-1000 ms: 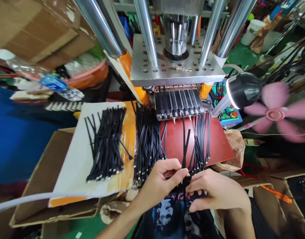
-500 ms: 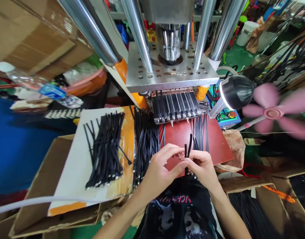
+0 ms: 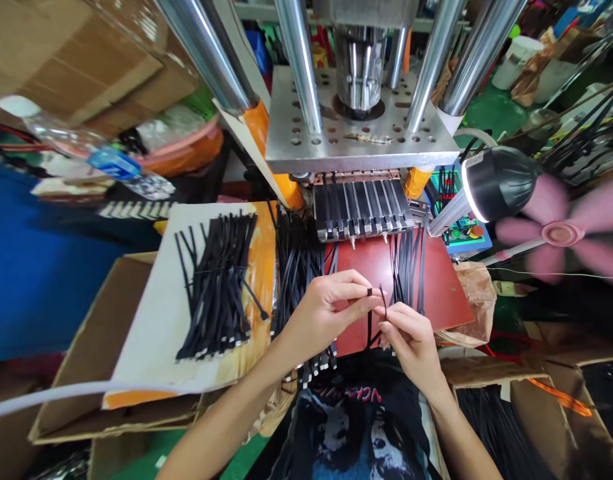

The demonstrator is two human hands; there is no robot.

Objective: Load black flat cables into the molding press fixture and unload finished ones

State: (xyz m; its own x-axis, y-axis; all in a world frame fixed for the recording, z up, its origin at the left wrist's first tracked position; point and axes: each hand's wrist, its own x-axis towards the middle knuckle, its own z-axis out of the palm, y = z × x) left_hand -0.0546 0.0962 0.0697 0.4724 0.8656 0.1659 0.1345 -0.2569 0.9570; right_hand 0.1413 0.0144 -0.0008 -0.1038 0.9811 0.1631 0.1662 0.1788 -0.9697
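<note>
My left hand (image 3: 334, 307) is closed, thumb and fingers pinching a flat black cable (image 3: 370, 327) whose short end sticks up above the fingertips. Beside it, my right hand (image 3: 411, 340) pinches another black cable (image 3: 383, 301), its tip upright and slightly bent. The fingertips of both hands are close together over the red board (image 3: 354, 337). Left of my hands lies a pile of black cables (image 3: 299, 260) with metal ends. Further left, a bundle of similar cables (image 3: 219, 287) rests on a white board (image 3: 154, 300).
Ahead stands a press with a steel plate (image 3: 361, 150) on metal columns. Beneath it a fixture (image 3: 364, 210) holds several black cables. A black lamp (image 3: 501, 183), a pink fan (image 3: 561, 233) and a control box (image 3: 464, 233) stand right. Cardboard boxes (image 3: 526, 380) flank me.
My hands have drawn slightly apart, and the two cable ends that stood together are now separated, one in each hand. The whole view has shifted a little.
</note>
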